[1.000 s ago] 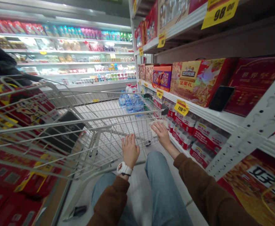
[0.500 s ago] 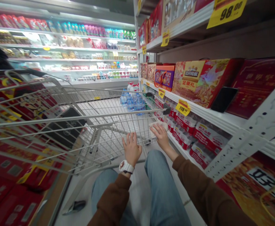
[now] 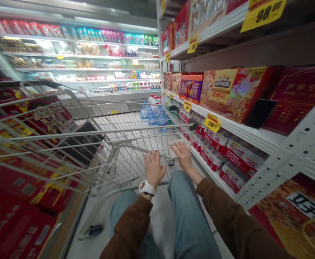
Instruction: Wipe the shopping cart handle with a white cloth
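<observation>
A grey wire shopping cart (image 3: 136, 137) stands sideways in front of my knees. My left hand (image 3: 154, 169), with a white watch on its wrist, rests against the cart's lower side wires, fingers stretched out and nothing in them. Farther right, my right hand (image 3: 182, 155) holds a crumpled white cloth (image 3: 187, 144) against the cart's side near its front end. Most of the cloth is hidden beneath the fingers.
Close on the right is a white shelf rack (image 3: 254, 138) with gift boxes (image 3: 223, 95), a black phone (image 3: 260, 113) and packs of red-labelled bottles (image 3: 234, 154). Red boxes (image 3: 19, 223) are stacked at left. Large water bottles (image 3: 154, 115) stand beyond the cart, before a refrigerated display (image 3: 92, 68).
The view has turned slightly left, so the surroundings sit a little farther right. My right hand with the cloth has shifted slightly left relative to the cart; my left hand stays on the wires.
</observation>
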A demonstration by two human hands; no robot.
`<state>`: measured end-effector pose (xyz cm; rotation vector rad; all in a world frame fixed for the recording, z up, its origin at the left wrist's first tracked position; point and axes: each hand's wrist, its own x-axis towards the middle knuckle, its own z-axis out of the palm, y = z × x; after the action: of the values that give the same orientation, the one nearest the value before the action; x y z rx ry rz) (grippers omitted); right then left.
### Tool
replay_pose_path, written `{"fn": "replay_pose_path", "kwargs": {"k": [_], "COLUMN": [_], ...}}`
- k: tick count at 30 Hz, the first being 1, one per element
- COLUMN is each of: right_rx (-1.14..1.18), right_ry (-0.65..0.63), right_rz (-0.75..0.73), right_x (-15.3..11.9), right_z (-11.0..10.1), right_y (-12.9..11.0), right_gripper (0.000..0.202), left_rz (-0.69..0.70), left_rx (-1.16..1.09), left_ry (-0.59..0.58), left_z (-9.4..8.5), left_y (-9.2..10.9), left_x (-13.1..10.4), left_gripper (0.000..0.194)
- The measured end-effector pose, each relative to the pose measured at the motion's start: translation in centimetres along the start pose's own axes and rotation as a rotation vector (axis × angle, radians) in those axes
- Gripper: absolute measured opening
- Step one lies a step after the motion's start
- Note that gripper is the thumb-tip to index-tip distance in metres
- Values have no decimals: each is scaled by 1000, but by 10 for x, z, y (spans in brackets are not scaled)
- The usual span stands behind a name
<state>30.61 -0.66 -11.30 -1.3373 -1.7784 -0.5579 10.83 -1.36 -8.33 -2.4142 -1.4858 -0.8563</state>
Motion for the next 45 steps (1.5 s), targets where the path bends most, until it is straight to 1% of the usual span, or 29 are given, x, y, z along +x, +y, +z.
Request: {"fn": "replay_pose_path", "kwargs": {"k": [2,3,7,9,10,12,14,17,19,21,24,26,29,32,33,35,37,39,41,42,45], "right_rx": [11,18,40,30,23,14,11,5,8,12,-2,-19,-35,-23,-16,-5,-6,-15,-24,-29,-41], "right_ry": [-9,-4,48,54,48,20,-13,-34,-14,20,50,45,8,-38,-44,-29,10,43,60,63,56], "right_rz": [14,18,-10,-29,-36,-42,-42,-22,-11,-16,-39,-50,-48,-12,5,25,5,-43,-75,-81,-80], "right_x": [-5,-3,28,39,40,32,17,4,9,23,39,36,16,0,0,9,26,42,51,50,30], "right_z": [-2,-4,-16,-17,-15,-10,-5,-7,-12,-17,-15,-7,5,6,4,-5,-13,-17,-13,-9,8], "right_y": [-3,-5,-14,-17,-18,-19,-20,-24,-28,-32,-36,-36,-34,-35,-37,-41,-46,-51,-53,-53,-50], "right_gripper": [75,76,78,75,74,73,74,75,76,75,71,69,69,71,72,74,75,73,71,71,74], "left_rz": [6,9,23,23,21,13,9,18,25,26,24,25,37,50,57,77,105,130,121,102,19], "left_rx": [3,4,3,-7,-16,-36,-48,-40,-23,-8,-1,-2,-3,7,10,15,17,17,20,25,55], "left_ry": [-2,-6,-22,-25,-26,-29,-31,-31,-33,-38,-44,-41,-27,-28,-31,-39,-45,-36,-4,19,83], "left_z": [0,1,-2,-4,-5,-6,-6,-6,-6,-6,-6,-5,-2,1,1,2,2,2,0,-1,-8], "left_y": [-1,-1,-2,-2,-2,-3,-3,-3,-3,-3,-3,-4,-5,-6,-7,-10,-13,-18,-24,-28,-42], "left_x": [0,0,-2,-2,-2,0,1,1,0,-2,-4,-4,-3,-2,-1,0,-1,-4,-11,-15,-29], "left_gripper": [73,73,75,75,74,72,71,71,73,74,76,76,76,77,78,78,75,72,68,67,63]}}
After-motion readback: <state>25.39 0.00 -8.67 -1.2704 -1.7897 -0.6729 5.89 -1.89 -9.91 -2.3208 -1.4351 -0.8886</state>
